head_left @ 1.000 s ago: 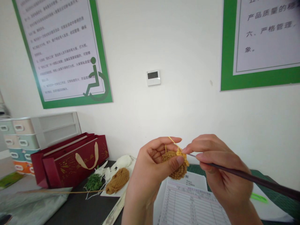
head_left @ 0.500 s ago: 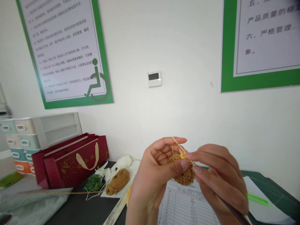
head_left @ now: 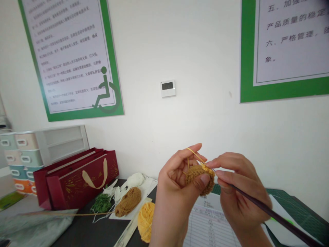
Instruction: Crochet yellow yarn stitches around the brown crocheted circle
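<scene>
Your left hand [head_left: 176, 183] pinches the brown crocheted disc [head_left: 192, 172] above the tabletop [head_left: 82, 231], just left of your right hand [head_left: 241, 175], whose closed fingers grip the hook [head_left: 285, 222], slanting from the yellow stitches [head_left: 206, 167] toward the tabletop's near right corner.

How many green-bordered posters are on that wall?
2: the left poster bears a wheelchair symbol; the right poster is at the upper right. Both run out of the picture, and more could hang beyond view.
</scene>
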Available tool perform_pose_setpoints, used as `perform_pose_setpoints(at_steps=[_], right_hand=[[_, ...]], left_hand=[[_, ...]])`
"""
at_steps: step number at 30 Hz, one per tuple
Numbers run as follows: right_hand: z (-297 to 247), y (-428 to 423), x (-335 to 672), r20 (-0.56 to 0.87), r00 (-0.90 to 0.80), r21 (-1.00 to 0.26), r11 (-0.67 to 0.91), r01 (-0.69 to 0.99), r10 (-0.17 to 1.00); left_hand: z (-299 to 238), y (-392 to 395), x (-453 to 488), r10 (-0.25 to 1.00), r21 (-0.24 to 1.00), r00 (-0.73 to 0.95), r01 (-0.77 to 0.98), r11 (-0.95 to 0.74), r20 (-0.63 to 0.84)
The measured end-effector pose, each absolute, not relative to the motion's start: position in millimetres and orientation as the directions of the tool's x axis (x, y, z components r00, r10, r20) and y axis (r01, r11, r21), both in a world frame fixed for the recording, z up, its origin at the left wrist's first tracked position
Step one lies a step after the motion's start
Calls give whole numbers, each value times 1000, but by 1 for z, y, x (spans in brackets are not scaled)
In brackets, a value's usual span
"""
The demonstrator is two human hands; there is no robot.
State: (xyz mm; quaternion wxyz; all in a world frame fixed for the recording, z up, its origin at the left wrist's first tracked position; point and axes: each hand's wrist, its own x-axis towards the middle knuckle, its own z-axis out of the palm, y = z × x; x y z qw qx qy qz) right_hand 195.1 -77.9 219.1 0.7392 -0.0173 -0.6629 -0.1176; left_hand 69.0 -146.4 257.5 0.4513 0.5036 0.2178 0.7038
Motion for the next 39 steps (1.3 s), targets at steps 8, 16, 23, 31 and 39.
perform_pose_setpoints(at_steps=[8, 16, 23, 31, 39], right_hand=[[219, -79, 197, 979, 141, 121, 975, 186, -148], [218, -77, 190, 953, 276, 109, 992, 60, -121], [219, -68, 190, 967, 253, -4, 988, -155, 44], [218, -84, 190, 935, 175, 225, 898, 377, -308], [219, -79, 193, 971, 101, 199, 968, 150, -215]], left_hand=[[255, -144, 71, 833, 758, -160, -353, -549, 529], [260, -147, 68, 886, 765, -48, -484, -425, 462], [258, -140, 61, 896, 740, 67, -591, -320, 440], [259, -143, 59, 845, 759, 43, -468, -454, 532], [260, -145, 58, 845, 770, 29, -430, -472, 534]])
